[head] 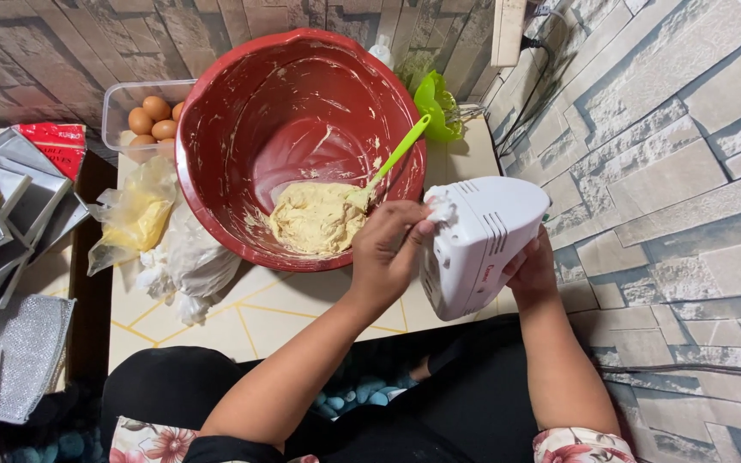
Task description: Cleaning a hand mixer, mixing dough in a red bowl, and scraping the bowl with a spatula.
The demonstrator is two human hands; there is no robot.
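While the right hand (532, 273) grips the white mixer (478, 244), the left hand (392, 249) pinches its front end, beside the red bowl (216, 184) of dough (315, 219).

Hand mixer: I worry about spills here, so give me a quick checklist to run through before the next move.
1. Hand mixer held by both the left hand and the right hand: ok.
2. Beaters fitted: cannot tell, hidden.
3. Red mixing bowl level: not ok, it tilts toward the person.
4. Green spatula out of the bowl: not ok, it rests in the dough.
5. Eggs contained in their clear tub: ok.
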